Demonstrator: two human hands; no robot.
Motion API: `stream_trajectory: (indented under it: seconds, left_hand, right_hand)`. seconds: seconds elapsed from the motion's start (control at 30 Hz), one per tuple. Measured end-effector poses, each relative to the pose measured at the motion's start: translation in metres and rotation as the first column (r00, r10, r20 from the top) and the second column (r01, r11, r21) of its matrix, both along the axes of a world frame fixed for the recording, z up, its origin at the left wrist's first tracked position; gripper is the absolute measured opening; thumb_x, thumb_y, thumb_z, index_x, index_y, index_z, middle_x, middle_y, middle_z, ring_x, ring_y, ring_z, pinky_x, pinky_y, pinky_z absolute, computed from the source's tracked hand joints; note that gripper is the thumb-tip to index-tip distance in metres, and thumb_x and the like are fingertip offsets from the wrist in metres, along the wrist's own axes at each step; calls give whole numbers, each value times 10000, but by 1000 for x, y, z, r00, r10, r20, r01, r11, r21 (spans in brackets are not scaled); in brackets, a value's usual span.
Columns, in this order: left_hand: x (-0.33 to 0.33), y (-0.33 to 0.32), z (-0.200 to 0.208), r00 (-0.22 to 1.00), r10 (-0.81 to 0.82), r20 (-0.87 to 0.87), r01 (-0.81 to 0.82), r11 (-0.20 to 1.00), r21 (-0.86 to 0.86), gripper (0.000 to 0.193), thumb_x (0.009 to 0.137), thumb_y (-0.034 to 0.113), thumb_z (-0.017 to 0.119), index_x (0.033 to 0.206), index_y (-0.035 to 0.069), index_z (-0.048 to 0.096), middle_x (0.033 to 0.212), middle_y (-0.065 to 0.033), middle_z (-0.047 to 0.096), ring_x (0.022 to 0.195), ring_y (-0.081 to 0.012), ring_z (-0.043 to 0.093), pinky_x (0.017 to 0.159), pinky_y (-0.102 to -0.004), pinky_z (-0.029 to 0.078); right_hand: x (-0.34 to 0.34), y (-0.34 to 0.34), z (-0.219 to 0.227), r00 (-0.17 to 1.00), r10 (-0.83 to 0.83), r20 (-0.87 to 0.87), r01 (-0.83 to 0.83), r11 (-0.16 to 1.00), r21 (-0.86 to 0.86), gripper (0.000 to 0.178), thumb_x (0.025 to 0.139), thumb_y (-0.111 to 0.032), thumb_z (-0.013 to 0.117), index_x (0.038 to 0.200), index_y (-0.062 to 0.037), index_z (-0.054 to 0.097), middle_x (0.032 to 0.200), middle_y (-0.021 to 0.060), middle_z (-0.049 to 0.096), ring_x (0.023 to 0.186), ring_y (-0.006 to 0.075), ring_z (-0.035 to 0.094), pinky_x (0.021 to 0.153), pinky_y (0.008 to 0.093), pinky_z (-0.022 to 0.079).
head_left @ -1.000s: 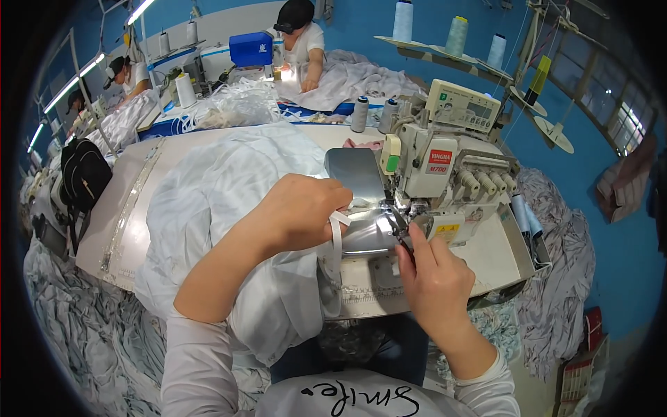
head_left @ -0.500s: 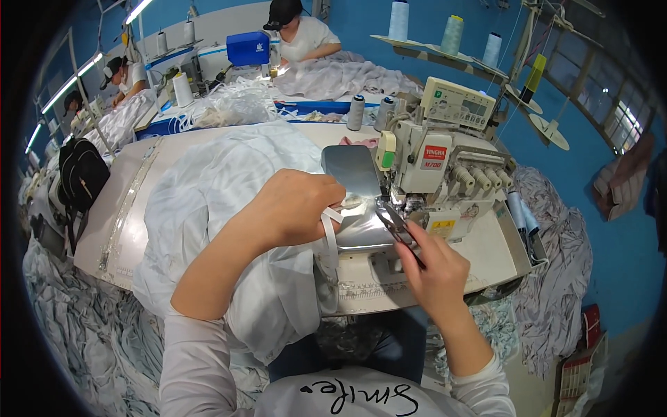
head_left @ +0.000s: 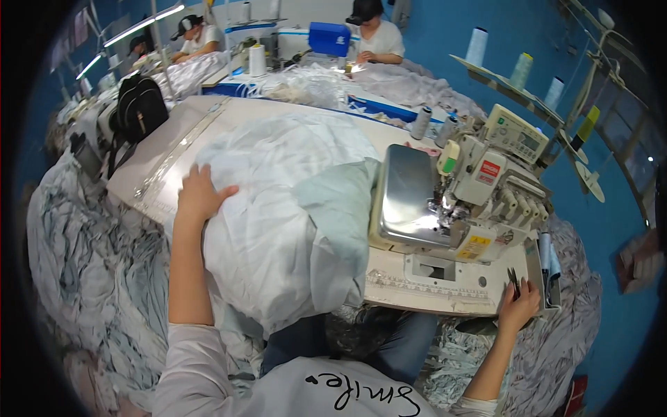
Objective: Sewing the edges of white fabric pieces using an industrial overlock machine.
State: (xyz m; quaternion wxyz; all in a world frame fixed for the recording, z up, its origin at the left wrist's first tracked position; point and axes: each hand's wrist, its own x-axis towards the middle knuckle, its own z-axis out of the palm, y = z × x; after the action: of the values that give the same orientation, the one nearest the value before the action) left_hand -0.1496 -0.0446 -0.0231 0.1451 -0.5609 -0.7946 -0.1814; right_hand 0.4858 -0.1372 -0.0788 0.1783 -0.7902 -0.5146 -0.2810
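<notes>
White bench [head_left: 445,295]: my right grip [head_left: 520,311] is pinching snips [head_left: 513,281]; left grip [head_left: 198,196], flat open, is pressing fabric [head_left: 278,208], which might slide off.

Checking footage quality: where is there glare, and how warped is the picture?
Head view: glare on the metal plate beside the sewing machine and its needle lamp; fisheye bends the table edge, black corners; left hand and right hand are sharp.

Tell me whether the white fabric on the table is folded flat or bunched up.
Bunched up. The fabric lies in a rumpled heap spilling over the table edge, with the left hand resting on it.
</notes>
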Motion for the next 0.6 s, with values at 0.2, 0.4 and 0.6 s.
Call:
stream_trajectory:
  seconds: [0.2,0.4,0.6]
  left_hand:
    - [28,-50,-46,942,-78,327,64,996,55,696,821,495,599,1242,-44,471,1191,-249,527,1094,-390,496,934,-435,394]
    - [153,-129,-60,389,-631,671,546,745,384,322,809,112,561,1101,-21,569,1171,-206,527,1133,-325,473,970,-387,368]
    - [86,-205,-128,-668,-227,709,142,896,421,334,911,243,535,1145,10,583,1182,-118,577,1102,-186,533,966,-316,401]
  right_hand:
    - [-207,-10,17,222,959,-178,-968,239,81,854,574,-308,853,1279,-84,427,1314,189,426,1184,393,447,989,501,349]
    - [-341,26,25,24,999,-22,-998,23,-57,484,727,-72,590,1204,-92,509,1308,183,436,1211,372,425,956,553,326]
    - [-325,20,37,-71,956,-286,-972,-2,236,224,694,-125,684,881,-31,606,868,137,610,791,308,607,669,345,478]
